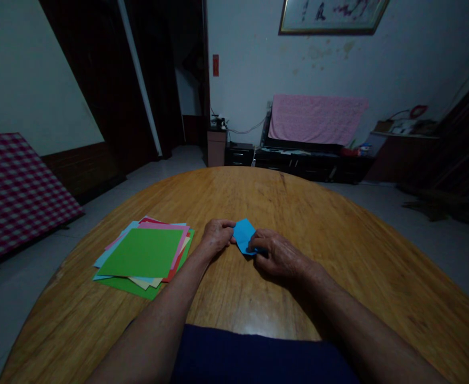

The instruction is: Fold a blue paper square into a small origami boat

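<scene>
A small folded piece of blue paper (pixel 243 233) lies on the wooden table between my two hands. My left hand (pixel 217 234) grips its left edge, with thumb and fingers closed at the paper's side. On the paper's lower right edge, my right hand (pixel 276 252) has its fingers curled and pinched, covering that corner. Part of the right hand's fingertips is hidden behind its own knuckles. To the left of my left forearm sits a loose stack of coloured paper sheets (pixel 142 252), green on top, with pink, red, light blue and cream edges sticking out.
The round wooden table (pixel 338 256) spreads out around my hands, its curved edge on the far side. Beyond it stand a low black cabinet (pixel 294 162) and a pink cloth (pixel 316 118) draped over a screen-like shape. A checkered cloth (pixel 18 197) hangs at the left.
</scene>
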A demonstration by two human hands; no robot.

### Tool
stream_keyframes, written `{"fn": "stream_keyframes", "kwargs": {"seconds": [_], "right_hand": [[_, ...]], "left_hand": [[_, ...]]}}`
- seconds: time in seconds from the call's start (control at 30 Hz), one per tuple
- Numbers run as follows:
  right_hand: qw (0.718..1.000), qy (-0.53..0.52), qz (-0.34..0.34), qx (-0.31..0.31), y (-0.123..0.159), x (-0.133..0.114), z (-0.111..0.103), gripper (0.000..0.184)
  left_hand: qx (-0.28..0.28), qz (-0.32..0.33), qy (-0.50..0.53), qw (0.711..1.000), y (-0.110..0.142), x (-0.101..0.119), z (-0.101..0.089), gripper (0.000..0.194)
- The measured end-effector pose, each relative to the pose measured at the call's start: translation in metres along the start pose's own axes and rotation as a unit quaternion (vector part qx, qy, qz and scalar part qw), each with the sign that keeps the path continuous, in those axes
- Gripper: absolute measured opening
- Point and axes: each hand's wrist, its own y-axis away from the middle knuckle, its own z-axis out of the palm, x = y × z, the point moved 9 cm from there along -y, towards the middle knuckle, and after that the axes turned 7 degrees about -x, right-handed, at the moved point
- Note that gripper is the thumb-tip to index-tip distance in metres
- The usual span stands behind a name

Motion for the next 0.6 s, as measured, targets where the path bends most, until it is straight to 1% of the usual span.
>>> {"fn": "stream_keyframes", "kwargs": {"seconds": [0.1,0.2,0.33,0.4,0.53,0.6], "right_hand": [[1.0,-0.012,-0.001,0.0,0.0,0.001,-0.001,0.03],[1.0,0.001,0.005,-0.002,0.001,0.008,0.0,0.031],[0.998,0.056,0.016,0.016,0.004,0.029,0.0,0.025],[0.995,0.098,0.016,0.032,0.005,0.036,-0.002,0.021],[0.984,0.172,0.021,0.037,0.005,0.04,-0.005,0.013],[0.981,0.191,0.024,0.038,0.004,0.039,-0.007,0.013]], "left_hand": [[-0.011,0.045,-0.015,0.999,0.001,0.007,0.001,0.048],[-0.046,0.078,-0.041,0.995,0.004,0.013,0.005,0.058],[-0.103,0.113,-0.071,0.986,0.014,0.025,0.011,0.067],[-0.122,0.135,-0.092,0.979,0.021,0.035,0.013,0.066],[-0.137,0.179,-0.175,0.958,0.034,0.054,0.019,0.072],[-0.138,0.184,-0.187,0.955,0.037,0.058,0.02,0.075]]}}
